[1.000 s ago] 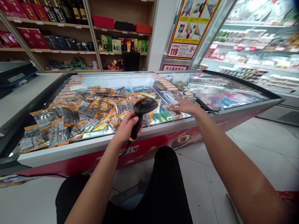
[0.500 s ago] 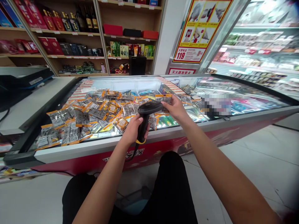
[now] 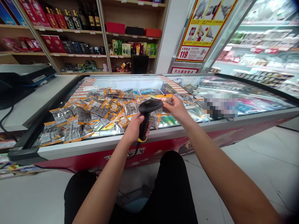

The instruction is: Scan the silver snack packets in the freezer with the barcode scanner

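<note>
My left hand (image 3: 135, 127) is wrapped around the handle of a black barcode scanner (image 3: 149, 106), which stands upright with its cord hanging below. Just beyond the scanner's head, my right hand (image 3: 177, 109) pinches a small orange-edged snack packet (image 3: 165, 98). The scanner hides part of that packet. Many similar clear packets with orange edges (image 3: 98, 111) lie in a loose heap on the glass top of a chest freezer (image 3: 112, 142), mostly to the left of my hands.
A pixelated patch (image 3: 220, 105) covers something on the freezer's right side. Behind are shelves (image 3: 77, 56) with bottles and boxes, and a fire-safety poster (image 3: 196, 31). A counter (image 3: 44, 99) with a black device stands at left. My knees are close to the freezer front.
The view has shifted slightly, so everything sits a little further right. Both hands keep their hold, with the scanner and packet in nearly the same position.
</note>
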